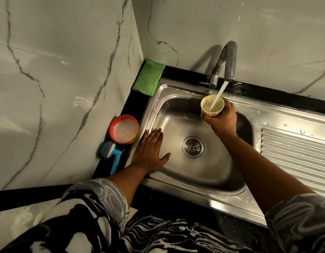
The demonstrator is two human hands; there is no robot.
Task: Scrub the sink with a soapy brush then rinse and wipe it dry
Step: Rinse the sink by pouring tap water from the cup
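Now your right hand (222,121) is up under the tap (228,61), over the far side of the sink (203,172). Its fingers (205,117) are curled tight round a small cup (212,105). Water (219,95) runs from the tap into the cup. Your hand hides the bottom of the cup and most of its right side, and you cannot tell how full it is.

Your left hand (150,152) lies flat on the left slope of the sink. Its fingers (154,133) are straight and close together, the thumb sticks out, and they hold nothing. The drain (192,147) is just to the right of that thumb.

Left of your left fingers, the blue brush (111,154) lies on the black tabletop (132,105), with its head near the wall (67,70). Your left arm covers the end of its handle, and the bristles are dark and hard to see. A red bowl (124,129) with pale foamy stuff sits just past the brush, close beside your fingertips. A bit of green shows under its rim, but you cannot tell what it is. Well past your left fingers, a green cloth (149,75) lies in the corner.

Your right arm hides part of the sink's near right side. The ribbed part (294,152) is cut off at the right edge.
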